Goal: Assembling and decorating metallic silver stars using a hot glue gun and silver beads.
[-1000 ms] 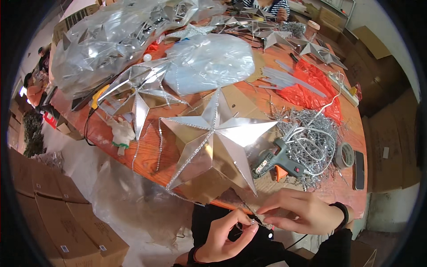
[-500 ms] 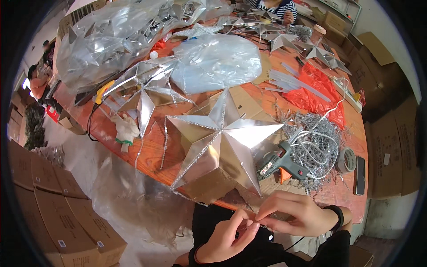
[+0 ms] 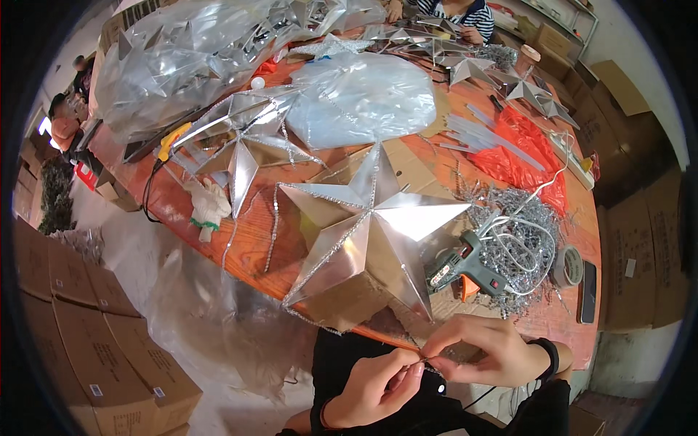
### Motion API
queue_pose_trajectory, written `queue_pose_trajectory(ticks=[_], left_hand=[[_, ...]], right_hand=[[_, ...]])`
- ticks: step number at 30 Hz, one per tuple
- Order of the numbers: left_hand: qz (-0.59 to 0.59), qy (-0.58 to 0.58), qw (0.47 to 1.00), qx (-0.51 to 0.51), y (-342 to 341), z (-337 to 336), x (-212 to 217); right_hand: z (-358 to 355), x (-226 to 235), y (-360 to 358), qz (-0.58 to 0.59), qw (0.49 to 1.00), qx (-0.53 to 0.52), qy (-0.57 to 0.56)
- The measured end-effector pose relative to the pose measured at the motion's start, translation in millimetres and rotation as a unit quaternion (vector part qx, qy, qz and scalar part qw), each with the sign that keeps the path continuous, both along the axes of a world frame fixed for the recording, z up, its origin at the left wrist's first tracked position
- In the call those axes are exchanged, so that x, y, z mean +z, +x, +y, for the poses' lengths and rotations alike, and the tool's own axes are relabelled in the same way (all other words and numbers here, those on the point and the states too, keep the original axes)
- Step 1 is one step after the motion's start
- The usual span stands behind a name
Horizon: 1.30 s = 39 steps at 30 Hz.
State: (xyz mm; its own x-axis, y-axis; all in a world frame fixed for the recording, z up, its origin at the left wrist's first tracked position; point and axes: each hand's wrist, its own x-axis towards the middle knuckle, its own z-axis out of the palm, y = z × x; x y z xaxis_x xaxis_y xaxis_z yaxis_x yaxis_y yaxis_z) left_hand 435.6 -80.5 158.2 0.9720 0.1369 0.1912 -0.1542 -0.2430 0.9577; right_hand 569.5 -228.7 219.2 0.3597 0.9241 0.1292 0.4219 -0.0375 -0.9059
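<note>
My left hand (image 3: 378,386) and my right hand (image 3: 488,352) meet just off the table's near edge, fingertips pinched close together. Between them is something small and thin, too little of it showing to name. Just beyond lies a large silver five-pointed star (image 3: 398,218), with a sparkly strand (image 3: 331,263) along some of its ridges, on a piece of cardboard (image 3: 342,304). A dark grey hot glue gun (image 3: 476,270) with an orange trigger rests on its side right of the star, beyond my right hand. Its white cord runs over a heap of silver tinsel (image 3: 534,221).
A tape roll (image 3: 568,267) and a phone (image 3: 587,292) lie at the right edge. Clear glue sticks (image 3: 483,134) sit on a red plastic bag (image 3: 520,163). Another star (image 3: 242,171), a glove (image 3: 209,205) and clear bags (image 3: 363,94) lie further off. A person (image 3: 469,22) sits opposite.
The whole view has shifted slightly. My fingertips stay pinched together, with the right hand's fingers raised a little. Across the table the other person's hand shows more. The star and glue gun stay put.
</note>
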Motion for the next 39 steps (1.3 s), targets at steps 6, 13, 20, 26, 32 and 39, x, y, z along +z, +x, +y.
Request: queue_pose_trajectory(ticks=[6, 13, 20, 26, 32, 39], left_hand=[[-0.003, 0.015, 1.0, 0.003, 1, 1, -1], [-0.039, 0.014, 0.999, 0.018, 3, 2, -4], [-0.039, -0.019, 0.999, 0.012, 5, 4, -5], [-0.025, -0.019, 0.999, 0.018, -2, 5, -17], [-0.017, -0.029, 0.999, 0.009, -4, 8, -18], [0.001, -0.07, 0.997, -0.035, -7, 8, -23]], right_hand=[[0, -4, -1, 0.005, 1.0, -0.008, -0.002], [5, -4, -1, -0.039, 0.999, -0.004, 0.002], [9, 0, 0, -0.053, 0.999, 0.005, -0.008], [14, 8, -1, -0.072, 0.997, 0.01, -0.028], [18, 12, -1, -0.07, 0.996, 0.015, -0.048], [14, 30, 6, -0.107, 0.993, 0.0, -0.046]])
